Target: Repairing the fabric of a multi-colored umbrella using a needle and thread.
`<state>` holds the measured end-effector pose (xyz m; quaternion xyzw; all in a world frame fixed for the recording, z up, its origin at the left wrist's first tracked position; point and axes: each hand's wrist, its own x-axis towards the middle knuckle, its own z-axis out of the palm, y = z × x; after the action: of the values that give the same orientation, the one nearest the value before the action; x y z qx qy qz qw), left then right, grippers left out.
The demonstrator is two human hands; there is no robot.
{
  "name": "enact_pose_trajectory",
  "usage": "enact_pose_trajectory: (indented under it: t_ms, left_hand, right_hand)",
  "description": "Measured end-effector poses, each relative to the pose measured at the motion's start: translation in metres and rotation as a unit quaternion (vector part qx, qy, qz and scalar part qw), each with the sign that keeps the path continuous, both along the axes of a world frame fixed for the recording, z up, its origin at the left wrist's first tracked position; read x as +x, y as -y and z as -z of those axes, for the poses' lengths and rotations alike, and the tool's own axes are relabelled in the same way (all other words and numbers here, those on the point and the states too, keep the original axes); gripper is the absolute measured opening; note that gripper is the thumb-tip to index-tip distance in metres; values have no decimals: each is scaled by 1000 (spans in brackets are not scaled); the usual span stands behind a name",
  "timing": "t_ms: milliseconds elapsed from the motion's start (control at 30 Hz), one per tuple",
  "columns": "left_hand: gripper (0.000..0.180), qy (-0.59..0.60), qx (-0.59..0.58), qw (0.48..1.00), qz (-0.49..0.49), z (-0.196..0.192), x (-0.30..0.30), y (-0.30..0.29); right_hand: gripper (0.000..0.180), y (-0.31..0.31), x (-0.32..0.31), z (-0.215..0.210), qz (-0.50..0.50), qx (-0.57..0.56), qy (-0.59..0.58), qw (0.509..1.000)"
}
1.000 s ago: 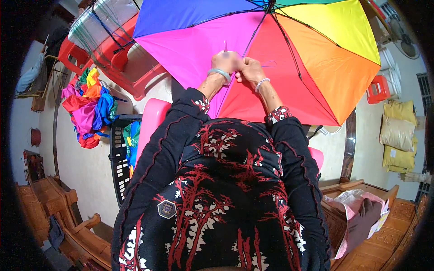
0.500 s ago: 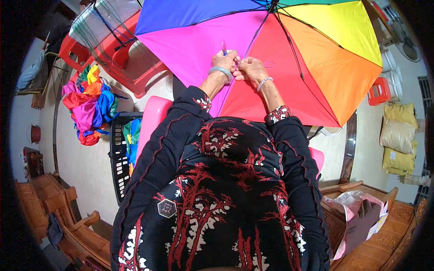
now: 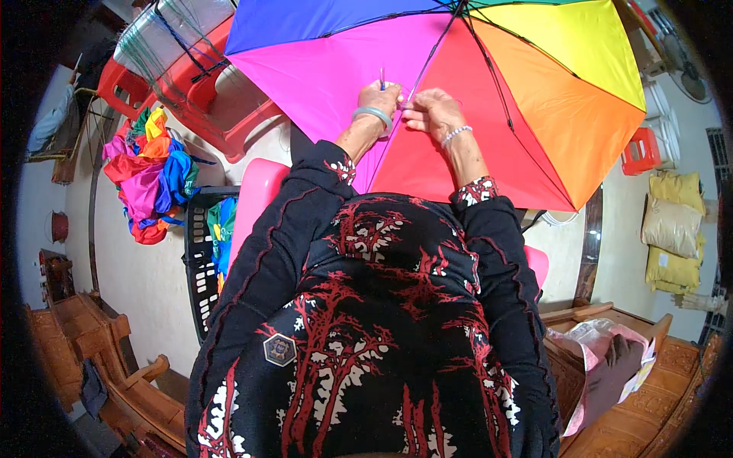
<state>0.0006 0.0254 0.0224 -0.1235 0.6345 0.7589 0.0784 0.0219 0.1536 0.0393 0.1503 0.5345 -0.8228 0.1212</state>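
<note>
Both forearms up and forward from the lower edge in black sleeves patterned red and white, wrists meeting over the underside of an open rainbow umbrella [image 3: 534, 99]. Left hand [image 3: 379, 99] with a pale green bangle at the wrist, fingers closed together around a slim blue tool [image 3: 382, 76] that pokes up above the knuckles. Right hand [image 3: 430, 111] just beside it, touching or nearly so, a bead bracelet on the wrist, fingertips pinched together on the fabric at a dark metal rib [image 3: 435, 49] — exactly what sits between them too small to tell. Umbrella spread across the top of the view, canopy tilted toward the lap, panels of blue, magenta, red, orange and yellow; hands at the seam between magenta and red.

Canopy's lower edge running from behind the left elbow down to the right, close over the knees. Open pale floor to the left, between the lap and a heap of bright folded cloth [image 3: 149, 179]. Black slatted crate [image 3: 200, 267] just beside the left arm. Red plastic stools [image 3: 206, 84] stacked at upper left, well apart.

Far right — plump yellow sacks [image 3: 672, 229] piled against the wall, each a soft rectangle. Carved wooden furniture [image 3: 84, 336] along the lower left; a pink plastic bag [image 3: 603, 359] on wood at lower right.
</note>
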Motion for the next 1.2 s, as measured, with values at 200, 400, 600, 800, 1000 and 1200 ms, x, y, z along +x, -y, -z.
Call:
enact_pose_trajectory:
  t_ms: [200,400,600,800,1000,1200]
  left_hand:
    - [19,-93,-241,966,19,3,2,-4]
    - [19,-117,-250,961,29,6,1,-2]
    - [20,-115,-267,955,57,3,3,-5]
    - [20,-115,-296,944,88,11,-3,-1]
    - [15,-274,-392,868,136,18,-5,-4]
    - [15,-316,-527,777,136,14,0,-1]
  right_hand:
    - [10,-68,-15,-44,216,59,-197,955]
    - [10,-119,2,-91,377,-15,-335,864]
    - [7,-146,19,-111,425,-4,-478,768]
    - [5,-151,24,-117,487,0,-485,726]
    - [4,-168,34,-125,542,-6,-456,705]
    - [3,-157,33,-129,542,-11,-456,705]
